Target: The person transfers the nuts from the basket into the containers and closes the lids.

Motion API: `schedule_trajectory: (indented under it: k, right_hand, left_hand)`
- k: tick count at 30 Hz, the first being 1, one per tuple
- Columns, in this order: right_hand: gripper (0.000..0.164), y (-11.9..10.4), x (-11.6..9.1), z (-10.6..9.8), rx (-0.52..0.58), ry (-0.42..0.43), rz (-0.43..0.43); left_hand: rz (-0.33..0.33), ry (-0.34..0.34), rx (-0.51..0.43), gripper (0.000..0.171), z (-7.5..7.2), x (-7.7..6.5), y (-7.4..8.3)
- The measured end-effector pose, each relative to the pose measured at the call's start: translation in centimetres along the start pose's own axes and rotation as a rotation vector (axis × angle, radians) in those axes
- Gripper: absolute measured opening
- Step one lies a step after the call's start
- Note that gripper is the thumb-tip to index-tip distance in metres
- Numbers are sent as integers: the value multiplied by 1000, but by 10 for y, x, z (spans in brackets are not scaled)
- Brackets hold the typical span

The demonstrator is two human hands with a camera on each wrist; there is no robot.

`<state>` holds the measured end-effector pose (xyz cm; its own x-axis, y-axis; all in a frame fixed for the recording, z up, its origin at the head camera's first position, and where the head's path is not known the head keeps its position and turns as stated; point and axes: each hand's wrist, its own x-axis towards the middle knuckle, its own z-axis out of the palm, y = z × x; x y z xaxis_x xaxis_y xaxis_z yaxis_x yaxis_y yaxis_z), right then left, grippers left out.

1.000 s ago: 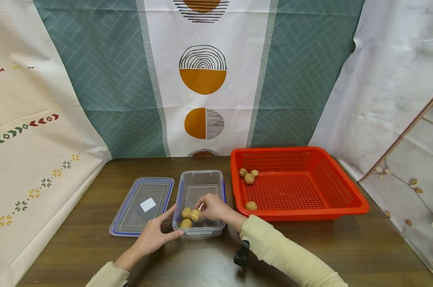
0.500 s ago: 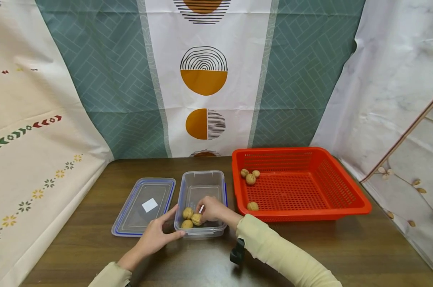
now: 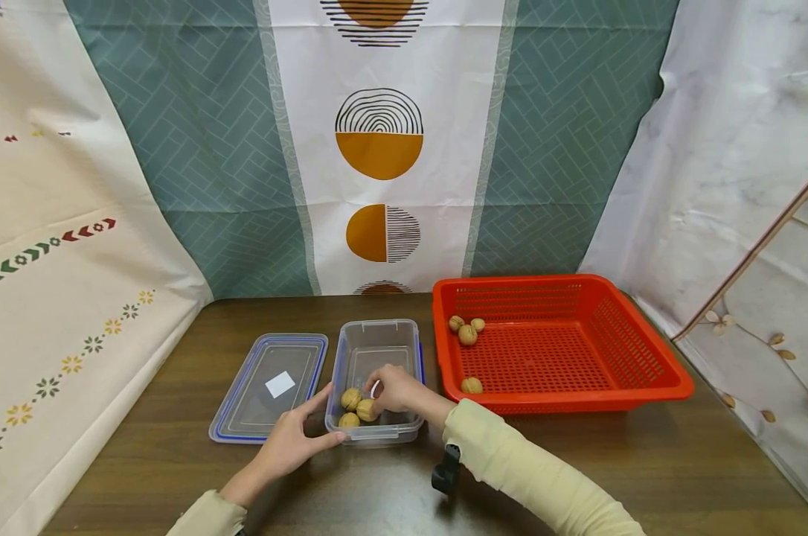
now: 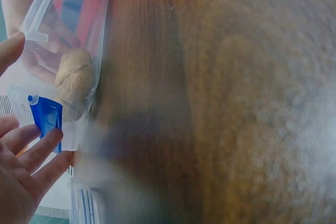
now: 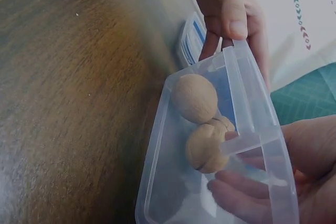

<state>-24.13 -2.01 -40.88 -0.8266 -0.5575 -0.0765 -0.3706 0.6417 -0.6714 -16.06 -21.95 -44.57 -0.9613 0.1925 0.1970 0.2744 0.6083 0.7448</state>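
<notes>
Red basket [image 3: 544,361] right of clear box [image 3: 380,357], four walnuts [image 3: 468,335] inside. Transparent lid [image 3: 260,409] flat at box's left. Right sleeve [image 3: 531,469] near basket's near left corner. Three walnuts [image 3: 348,420] clustered in box's near left corner. Left hand [image 3: 286,443], fingers extended, touches that corner, thumb on near rim. Right hand [image 3: 393,388] inside box, fingertips at walnut; cannot tell whether gripping. Brown wood-grain counter [image 3: 370,499]; patterned cloths [image 3: 444,74] behind and at sides. White square sticker [image 3: 280,384] on lid; any writing too small to tell.
</notes>
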Motion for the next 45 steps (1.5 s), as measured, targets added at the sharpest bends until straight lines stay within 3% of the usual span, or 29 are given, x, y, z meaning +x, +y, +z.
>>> schedule_trajectory:
  k: [7,15,26,38,45]
  right_hand:
    - [32,-5,-5,-12,9,-25,-51]
    - [31,-19,-21,-53,-30,-82,-119]
    - [40,-2,-16,-121,-117,0,-15]
    - [50,21,16,-187,-227,68,78]
    - [48,46,22,-202,-192,83,99]
  left_hand:
    - [-4,-7,-10,77,1,1,-1]
    - [-2,-10,-24,77,1,1,-3]
    - [-10,-11,-36,77,0,0,-2]
    - [-16,1,-11,77,-1,0,-1]
    - [-20,-1,4,78,0,0,-1]
